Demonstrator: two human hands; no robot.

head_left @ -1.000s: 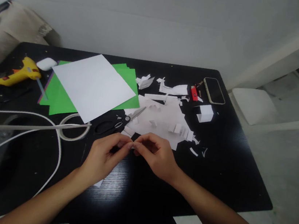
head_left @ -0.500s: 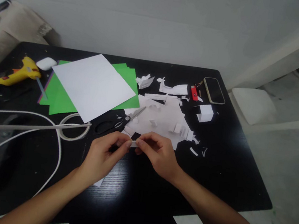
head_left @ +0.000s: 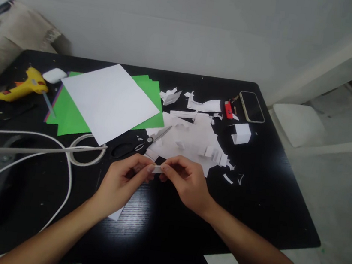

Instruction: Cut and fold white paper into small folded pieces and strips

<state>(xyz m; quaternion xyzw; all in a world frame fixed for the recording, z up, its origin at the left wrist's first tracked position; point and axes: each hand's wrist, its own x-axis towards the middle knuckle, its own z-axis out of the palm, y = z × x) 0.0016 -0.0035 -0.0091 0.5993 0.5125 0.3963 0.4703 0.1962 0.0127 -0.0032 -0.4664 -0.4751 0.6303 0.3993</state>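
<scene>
A small white paper strip [head_left: 157, 170] is pinched between my two hands above the black table. My left hand [head_left: 124, 179] grips its left end between thumb and fingers, and my right hand [head_left: 187, 181] pinches the right end. Only the short middle of the strip shows; the fingertips hide the rest. Just beyond my left hand lie black-handled scissors [head_left: 150, 140], their blades apart on white paper scraps [head_left: 191, 138]. Below my left wrist another piece of white paper [head_left: 116, 214] rests on the table, partly covered by the hand.
At the left are a yellow glue gun [head_left: 31, 85], a white case [head_left: 54, 75] and a looped white cable [head_left: 71, 178]. A white sheet [head_left: 111, 102] tops green sheets [head_left: 146, 121]. At the right are a red lighter [head_left: 228, 110], a phone [head_left: 252, 107] and a folded paper piece [head_left: 242, 133].
My left hand has shifted very slightly, and a little more of the strip's face shows between my fingertips. Everything on the table stays where it was.
</scene>
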